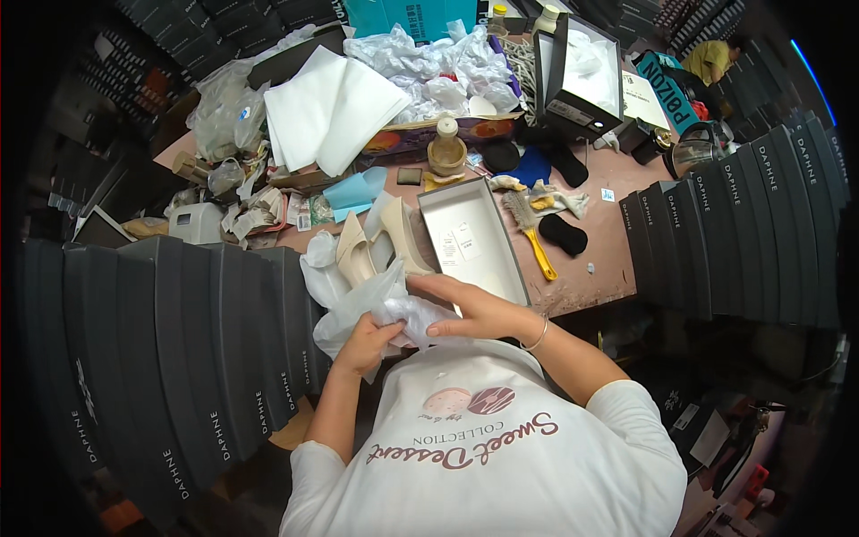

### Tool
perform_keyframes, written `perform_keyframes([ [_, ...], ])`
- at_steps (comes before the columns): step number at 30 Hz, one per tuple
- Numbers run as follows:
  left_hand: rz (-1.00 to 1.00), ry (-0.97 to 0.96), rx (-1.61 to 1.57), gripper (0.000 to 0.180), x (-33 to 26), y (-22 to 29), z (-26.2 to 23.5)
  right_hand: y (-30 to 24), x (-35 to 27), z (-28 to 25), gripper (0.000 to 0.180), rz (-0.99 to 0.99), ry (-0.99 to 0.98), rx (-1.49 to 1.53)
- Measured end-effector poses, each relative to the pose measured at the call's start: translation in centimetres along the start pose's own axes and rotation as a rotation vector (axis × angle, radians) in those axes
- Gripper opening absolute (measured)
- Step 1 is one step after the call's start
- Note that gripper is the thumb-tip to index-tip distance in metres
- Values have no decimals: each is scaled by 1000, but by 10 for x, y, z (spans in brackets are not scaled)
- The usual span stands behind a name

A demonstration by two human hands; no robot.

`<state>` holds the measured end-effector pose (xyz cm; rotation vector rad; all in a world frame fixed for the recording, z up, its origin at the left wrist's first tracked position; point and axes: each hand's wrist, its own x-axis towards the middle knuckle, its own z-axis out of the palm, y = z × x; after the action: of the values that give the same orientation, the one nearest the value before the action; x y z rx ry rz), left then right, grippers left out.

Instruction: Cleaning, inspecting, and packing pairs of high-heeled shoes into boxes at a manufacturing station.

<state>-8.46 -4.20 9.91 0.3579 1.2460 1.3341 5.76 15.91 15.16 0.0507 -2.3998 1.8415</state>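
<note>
Both hands work a crumpled wad of white tissue paper (394, 313) at the near edge of the table (599, 259). The left hand (365, 345) pinches it from below, fingers curled tight into the paper. The right hand (479, 309) lies over the top, fingers fairly flat and pressing it. Just beyond lie 2 cream high-heeled shoes (380, 242) beside an open grey shoebox (470, 237). A yellow-handled brush (530, 234) rests to its right.
</note>
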Motion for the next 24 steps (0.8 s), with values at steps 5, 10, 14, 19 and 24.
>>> perform_keyframes([
  [5,223,167,234,42,18,14,14,33,4,15,47,458,-122,358],
  [10,0,15,-453,44,12,17,17,35,3,21,47,144,152,-631],
  [14,99,208,-417,38,18,-11,15,22,10,19,52,-47,184,-815],
  [19,235,174,-556,32,9,-5,35,53,2,7,38,165,168,-365],
  [24,181,47,-820,31,8,-6,69,64,5,40,40,211,241,282],
])
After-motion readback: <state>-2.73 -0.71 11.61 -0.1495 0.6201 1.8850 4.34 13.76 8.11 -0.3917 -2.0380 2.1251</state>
